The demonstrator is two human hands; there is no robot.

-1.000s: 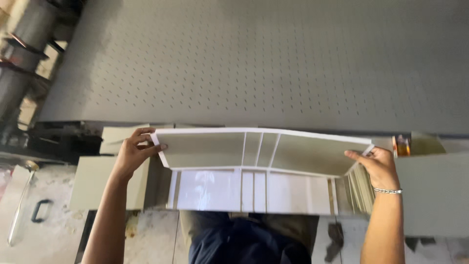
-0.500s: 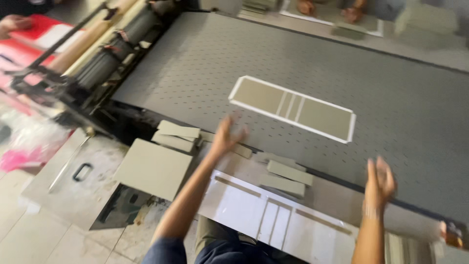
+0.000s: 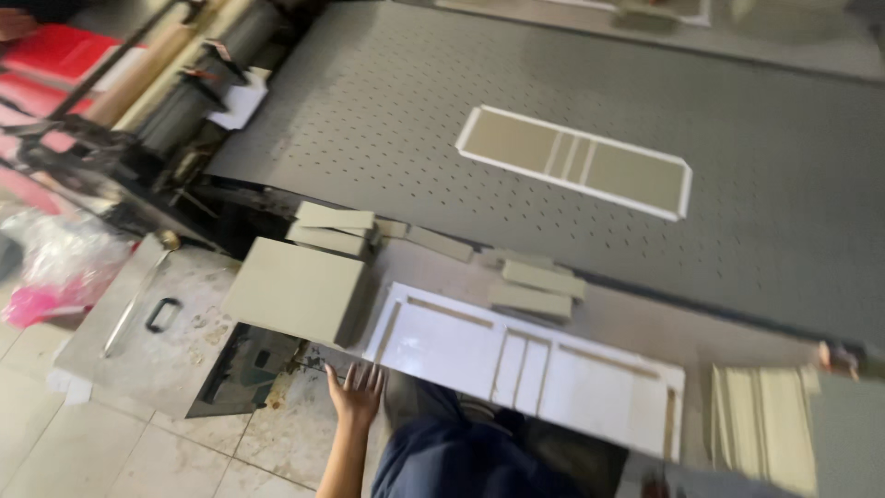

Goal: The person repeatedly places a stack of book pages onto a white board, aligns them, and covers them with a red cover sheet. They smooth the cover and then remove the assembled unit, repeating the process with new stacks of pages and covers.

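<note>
White sheet: a white sheet (image 3: pixel 525 364) with grey strips glued on it lies flat at the near edge of the surface (image 3: pixel 636 318), at 6 o'clock in the view.
Left hand: the left hand (image 3: pixel 355 392) hangs below the sheet's near left corner, at 7 o'clock, fingers (image 3: pixel 369 376) spread wide and holding nothing; it is just beside the sheet's edge, and I cannot tell if it touches.
Right hand: out of view.
Sheet on belt: a second white-bordered sheet (image 3: pixel 576 161) with grey panels lies on the perforated grey belt (image 3: pixel 387 120), at 1 o'clock, well apart from the hand.
Board stack: a thick stack of grey boards (image 3: pixel 295 290) sits at 9 o'clock, just left of the white sheet.
Small strips: grey strips (image 3: pixel 539 288) lie in small piles behind the sheet.
Right stack: pale boards (image 3: pixel 761 424) rest at 4 o'clock.
Rollers: rollers (image 3: pixel 184 65) stand at 10 o'clock.
</note>
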